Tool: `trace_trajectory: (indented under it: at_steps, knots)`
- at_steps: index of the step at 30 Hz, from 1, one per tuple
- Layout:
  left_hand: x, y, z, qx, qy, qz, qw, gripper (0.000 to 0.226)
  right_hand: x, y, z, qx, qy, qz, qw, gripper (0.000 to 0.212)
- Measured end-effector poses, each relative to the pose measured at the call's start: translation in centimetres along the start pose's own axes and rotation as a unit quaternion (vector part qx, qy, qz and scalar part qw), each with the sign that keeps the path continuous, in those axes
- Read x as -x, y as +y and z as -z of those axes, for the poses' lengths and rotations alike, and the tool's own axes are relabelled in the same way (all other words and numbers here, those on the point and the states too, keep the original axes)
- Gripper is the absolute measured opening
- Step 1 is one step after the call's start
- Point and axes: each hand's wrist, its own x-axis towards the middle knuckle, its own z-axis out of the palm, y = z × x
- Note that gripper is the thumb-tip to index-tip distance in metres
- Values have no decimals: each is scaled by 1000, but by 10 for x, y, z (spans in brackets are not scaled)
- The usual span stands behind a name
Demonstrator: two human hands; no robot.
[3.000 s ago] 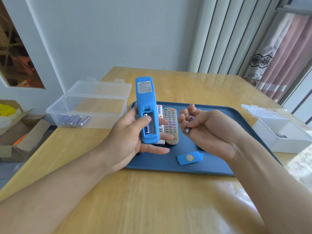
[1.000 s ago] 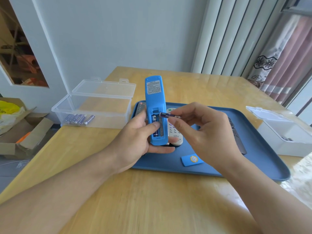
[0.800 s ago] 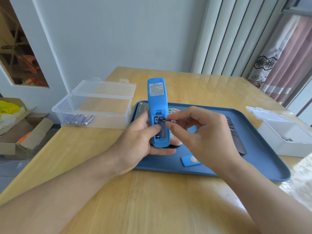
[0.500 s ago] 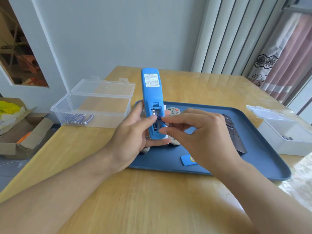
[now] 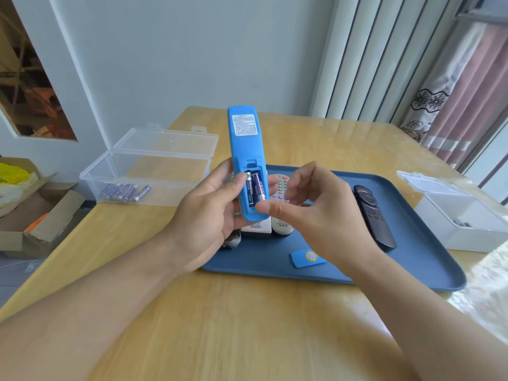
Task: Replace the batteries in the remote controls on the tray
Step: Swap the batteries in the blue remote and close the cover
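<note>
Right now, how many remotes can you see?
5: blue remote in the left hand; white, grey, black and a mostly hidden one on the tray.

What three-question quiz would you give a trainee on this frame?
1. True or false: the blue remote lies flat on the tray.
2. How many batteries sit in its open compartment?
3. Where is the blue battery cover? A) on the tray B) in the clear box C) in the right hand

Key: 1. False; the left hand holds it up. 2. Two. 3. A.
</note>
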Motion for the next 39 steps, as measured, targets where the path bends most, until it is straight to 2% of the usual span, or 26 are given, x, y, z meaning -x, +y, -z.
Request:
trace_trajectory:
  at_steps: [4,13,23,27,29,33,35,37,39]
  knots:
    - [1,-1,1,-49,3,-14,999,36,2,-1,-5,-85,-52,-77,992,43]
    - [1,-7,1,-54,-27,-14,998,39,1,0,-7,-117,-41,-80,989,36]
    - [3,-5,-1,-93,-29,-13,995,25,8,-1,-12,40,-21,-20,999,19]
    - [4,-5,-2,-78,-6,-12,997,34,9,-2,-9,96,-67,8,993,11]
    - [5,-4,-2,-56,34,-7,998,29,3,-3,2,132,-92,33,986,18]
    - [4,2,1,-24,73,-5,997,26,-13,-4,37,282,-118,-5,952,13]
    - [3,3,1,-28,71,-8,997,26,-16,-1,53,338,-194,-46,920,10]
    - [4,2,1,-38,66,-6,997,27,-15,1,61,371,-276,-87,883,23]
    - [5,0,1,-59,62,-5,996,27,-13,2,64,386,-325,-109,857,31]
